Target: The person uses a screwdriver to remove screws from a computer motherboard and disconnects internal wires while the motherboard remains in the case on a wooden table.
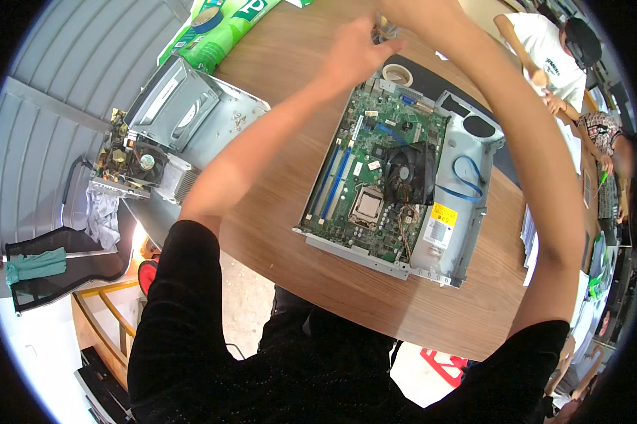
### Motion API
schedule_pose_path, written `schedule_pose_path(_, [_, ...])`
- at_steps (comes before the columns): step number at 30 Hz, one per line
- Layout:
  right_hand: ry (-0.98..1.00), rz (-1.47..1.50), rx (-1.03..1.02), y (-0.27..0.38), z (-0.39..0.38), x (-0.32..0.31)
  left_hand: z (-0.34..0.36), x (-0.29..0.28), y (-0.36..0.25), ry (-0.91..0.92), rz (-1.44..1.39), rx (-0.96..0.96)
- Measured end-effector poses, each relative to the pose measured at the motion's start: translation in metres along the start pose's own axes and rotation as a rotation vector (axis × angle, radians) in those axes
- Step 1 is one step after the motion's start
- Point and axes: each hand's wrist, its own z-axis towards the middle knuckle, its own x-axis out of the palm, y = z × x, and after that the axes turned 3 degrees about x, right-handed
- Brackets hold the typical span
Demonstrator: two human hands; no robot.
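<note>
Both arms reach to the far edge of the wooden table. My left hand [355, 55] is closed around a small shiny, partly see-through thing [385, 30] whose kind I cannot make out. My right hand [419, 13] is beside it at the top edge of the view, its fingers mostly hidden. Below the hands lies an open computer case [460, 244] with a green motherboard [357, 134] in it. A black fan [407, 173] rests on the board near a bare processor [367, 205]. A roll of tape [398, 75] lies just behind the case.
At left stands a metal tray [226, 106] holding small screws, a grey drive cover [170, 102] and another fan with a heatsink [149, 162]. A green bag [226, 35] lies at the back left. Another person [555, 63] works at the right, near paper stacks [529, 237].
</note>
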Motion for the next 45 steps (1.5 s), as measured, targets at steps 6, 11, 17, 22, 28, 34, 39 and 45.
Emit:
schedule_pose_path(6, [-0.597, 0.599, -0.495, -0.014, -0.005, 0.011, 0.007, -0.008, 0.028, 0.166, -0.133, -0.182])
schedule_pose_path(11, [-0.300, 0.205, -0.054, -0.002, -0.003, 0.002, 0.041, -0.017, 0.062, 0.512, -0.608, -0.134])
schedule_pose_path(17, [-0.021, 0.404, 0.132, -0.019, -0.004, -0.011, 0.033, -0.013, 0.026, 0.444, -0.561, -0.198])
schedule_pose_path(22, [-0.158, 0.777, 0.042, -0.042, -0.028, 0.022, -0.017, -0.083, -0.019, 0.401, 0.154, 0.093])
schedule_pose_path(28, [-0.503, 0.883, 0.231, -0.060, -0.082, 0.028, -0.120, -0.195, -0.019, 0.318, 0.647, -0.417])
schedule_pose_path(34, [-0.487, 1.325, 0.648, -0.089, -0.282, 0.024, -0.183, -0.207, 0.031, 0.317, 0.729, -0.425])
schedule_pose_path(39, [-0.668, 1.670, 0.992, -0.050, -0.387, 0.011, -0.194, -0.200, 0.053, 0.381, 0.709, -0.362])
schedule_pose_path(45, [-0.916, 1.803, 1.197, 0.003, -0.447, 0.021, -0.188, -0.204, 0.055, 0.368, 0.686, -0.281])
